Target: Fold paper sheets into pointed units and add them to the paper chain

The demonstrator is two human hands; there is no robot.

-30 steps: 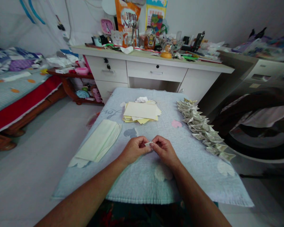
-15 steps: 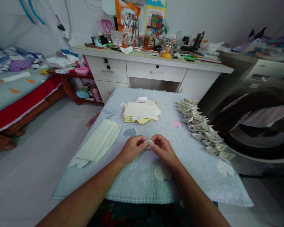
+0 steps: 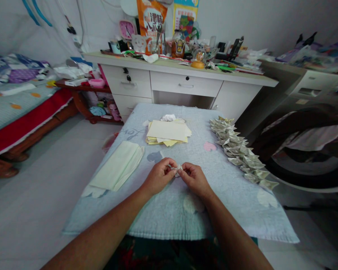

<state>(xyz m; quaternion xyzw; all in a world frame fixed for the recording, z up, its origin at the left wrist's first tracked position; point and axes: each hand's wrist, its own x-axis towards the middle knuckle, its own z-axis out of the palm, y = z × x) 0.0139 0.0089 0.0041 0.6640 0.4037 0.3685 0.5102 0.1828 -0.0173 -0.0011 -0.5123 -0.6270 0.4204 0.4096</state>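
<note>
Between my fingertips, above the middle of the cloth-covered table (image 3: 169,221), is a small piece of folded paper (image 3: 177,171). My left hand (image 3: 161,174) pinches its left side, and my right hand (image 3: 195,179) pinches the right; the fingers cover most of it. Past my hands lies a stack of cream and yellow paper sheets (image 3: 169,130). Pale green folded paper (image 3: 116,166) lies to the left of my left hand. On the right side, folded paper pieces with pointed ends (image 3: 236,148) stand packed together in a long slanting row.
A crumpled white tissue (image 3: 168,117) sits behind the paper stack. Beyond the table stands a white desk (image 3: 186,80) crowded with jars, a pink clock (image 3: 127,29) and bags. To the right is a washing machine (image 3: 312,97); a bed (image 3: 25,108) is at the left.
My fingers have shifted slightly around the small folded paper, and less of it shows now. Both hands stay in nearly the same place. The papers on the table have not moved.
</note>
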